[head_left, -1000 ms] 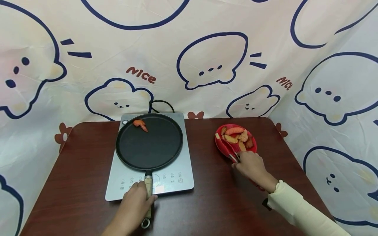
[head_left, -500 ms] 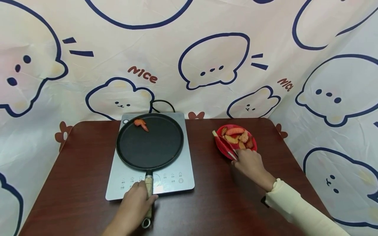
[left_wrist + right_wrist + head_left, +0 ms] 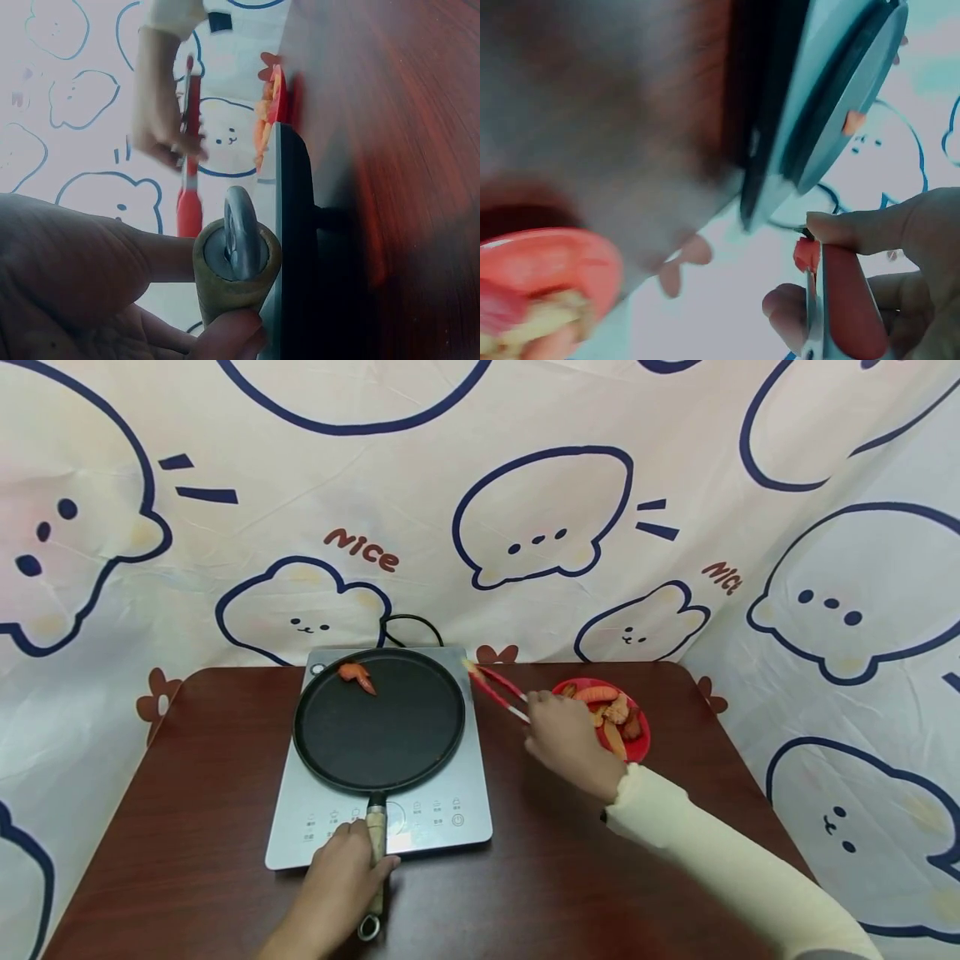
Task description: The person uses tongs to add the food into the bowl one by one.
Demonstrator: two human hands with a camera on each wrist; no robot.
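Note:
My left hand [image 3: 341, 877] grips the wooden handle [image 3: 377, 831] of a round black frying pan [image 3: 378, 731]. An orange-red piece of food, perhaps a chicken wing [image 3: 356, 675], lies near the pan's far left rim. In my right hand [image 3: 573, 743] is a pair of red-and-silver tongs [image 3: 491, 689], held above the table between plate and cooker. A small pale-yellow piece [image 3: 469, 666] shows at the tongs' tips; its kind is unclear. Behind that hand, a red plate [image 3: 639, 749] bears several food pieces, partly hidden. The right wrist view shows the tongs' red grip [image 3: 851, 300] between thumb and fingers.
Under the pan is a silver induction cooker [image 3: 442, 827] with touch controls along its front. A black cable [image 3: 416, 618] loops behind it. The brown table [image 3: 187, 793] ends at a cartoon-printed cloth [image 3: 420, 527] at the back and side.
My right hand has lifted the tongs off the plate and swung them left toward the pan, a pale-yellow piece at their tips. My left hand stays on the handle.

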